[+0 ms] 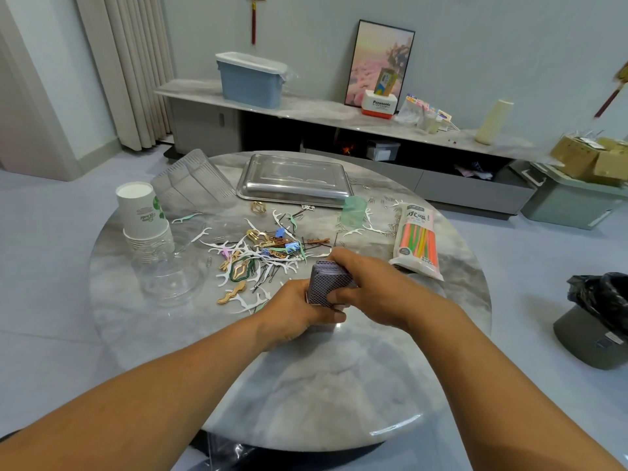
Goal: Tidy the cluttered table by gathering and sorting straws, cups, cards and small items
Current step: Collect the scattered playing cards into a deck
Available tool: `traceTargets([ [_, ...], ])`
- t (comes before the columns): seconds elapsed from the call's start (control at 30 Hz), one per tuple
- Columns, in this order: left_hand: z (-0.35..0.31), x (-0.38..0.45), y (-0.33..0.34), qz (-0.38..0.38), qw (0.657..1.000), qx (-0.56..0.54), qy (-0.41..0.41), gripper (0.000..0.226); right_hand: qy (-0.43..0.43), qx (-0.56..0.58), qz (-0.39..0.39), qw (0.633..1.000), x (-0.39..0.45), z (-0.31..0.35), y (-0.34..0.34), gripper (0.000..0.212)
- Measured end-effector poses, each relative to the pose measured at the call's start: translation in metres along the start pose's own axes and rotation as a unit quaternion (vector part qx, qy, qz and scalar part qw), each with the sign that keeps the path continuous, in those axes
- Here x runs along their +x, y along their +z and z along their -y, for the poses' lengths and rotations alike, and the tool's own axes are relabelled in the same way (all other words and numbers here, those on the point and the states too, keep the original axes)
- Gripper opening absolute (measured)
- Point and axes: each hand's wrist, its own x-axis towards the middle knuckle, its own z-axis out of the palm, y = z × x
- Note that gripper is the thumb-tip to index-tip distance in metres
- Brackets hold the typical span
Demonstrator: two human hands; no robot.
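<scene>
A deck of purple-backed cards (324, 287) stands on edge near the middle of the round marble table (339, 385). My left hand (292, 314) grips its near end from below and the left. My right hand (367, 283) curls over its top and right side. Behind the deck lies a heap of small items (258, 256): white floss picks, hairpins, gold clips. A bag of coloured straws (418, 243) lies at the right. A stack of white paper cups (146, 219) stands at the left, with clear plastic cups (170, 277) in front of it.
A steel tray (294, 181) lies upside down at the table's far side, with clear packets (193, 178) to its left and a green translucent cup (353, 209) to its right. A grey bin with a black bag (598, 321) stands on the floor at the right.
</scene>
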Motion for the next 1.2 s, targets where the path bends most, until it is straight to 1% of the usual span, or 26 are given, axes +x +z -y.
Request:
traceTargets([
  [0.1, 0.001, -0.001, 0.002, 0.005, 1.000, 0.007, -0.005, 0.025, 0.007, -0.007, 0.015, 1.000, 0.001, -0.001, -0.005, 0.030],
  [0.2, 0.003, -0.001, 0.003, 0.006, 1.000, 0.027, -0.002, 0.017, 0.015, 0.009, 0.027, 0.999, 0.001, -0.001, -0.005, 0.032],
  [0.23, 0.002, -0.002, 0.003, 0.005, 0.999, 0.039, 0.004, 0.014, 0.017, 0.019, 0.013, 1.000, 0.000, 0.000, -0.002, 0.036],
  [0.3, 0.003, -0.001, 0.004, 0.007, 0.998, 0.054, 0.025, 0.020, 0.024, 0.041, -0.045, 0.998, -0.002, 0.003, 0.006, 0.047],
  [0.33, 0.002, 0.000, 0.004, 0.006, 0.998, 0.055, 0.030, 0.023, 0.031, 0.065, -0.073, 0.995, -0.002, 0.006, 0.011, 0.051],
  [0.4, 0.002, 0.000, 0.005, -0.008, 0.997, 0.067, 0.037, 0.023, 0.060, 0.151, -0.112, 0.980, -0.001, 0.012, 0.019, 0.056],
  [0.43, 0.003, 0.000, 0.006, -0.021, 0.997, 0.069, 0.040, 0.023, 0.074, 0.190, -0.125, 0.971, 0.001, 0.015, 0.022, 0.056],
  [0.5, 0.004, 0.002, 0.008, -0.036, 0.997, 0.050, 0.049, 0.029, 0.099, 0.232, -0.146, 0.957, 0.005, 0.018, 0.025, 0.053],
  [0.53, 0.004, 0.002, 0.009, -0.044, 0.997, 0.044, 0.054, 0.028, 0.111, 0.245, -0.152, 0.951, 0.007, 0.018, 0.025, 0.049],
  [0.6, 0.004, 0.004, 0.010, -0.062, 0.993, 0.064, 0.073, 0.021, 0.120, 0.277, -0.152, 0.941, 0.010, 0.017, 0.026, 0.043],
  [0.7, 0.004, 0.005, 0.008, -0.082, 0.989, 0.086, 0.088, 0.026, 0.113, 0.341, -0.134, 0.924, 0.011, 0.016, 0.024, 0.044],
  [0.77, 0.003, 0.006, 0.007, -0.085, 0.989, 0.095, 0.082, 0.027, 0.109, 0.340, -0.140, 0.924, 0.011, 0.016, 0.024, 0.040],
  [0.83, 0.001, 0.006, 0.008, -0.087, 0.989, 0.095, 0.069, 0.025, 0.094, 0.336, -0.181, 0.919, 0.012, 0.017, 0.021, 0.033],
  [0.9, 0.002, 0.005, 0.010, -0.084, 0.991, 0.080, 0.060, 0.023, 0.069, 0.345, -0.205, 0.913, 0.013, 0.016, 0.018, 0.033],
  [1.0, 0.002, 0.005, 0.011, -0.075, 0.991, 0.102, 0.052, 0.022, 0.076, 0.315, -0.159, 0.933, 0.010, 0.018, 0.018, 0.051],
  [1.03, 0.002, 0.006, 0.010, -0.071, 0.989, 0.118, 0.052, 0.024, 0.087, 0.306, -0.148, 0.936, 0.010, 0.017, 0.022, 0.054],
  [1.07, 0.003, 0.006, 0.009, -0.067, 0.988, 0.128, 0.053, 0.027, 0.094, 0.303, -0.150, 0.936, 0.011, 0.016, 0.026, 0.052],
  [1.13, 0.002, 0.005, 0.009, -0.065, 0.989, 0.119, 0.053, 0.028, 0.106, 0.314, -0.176, 0.927, 0.015, 0.013, 0.030, 0.046],
  [1.2, 0.001, 0.004, 0.010, -0.067, 0.991, 0.105, 0.051, 0.029, 0.128, 0.351, -0.197, 0.906, 0.019, 0.008, 0.029, 0.046],
])
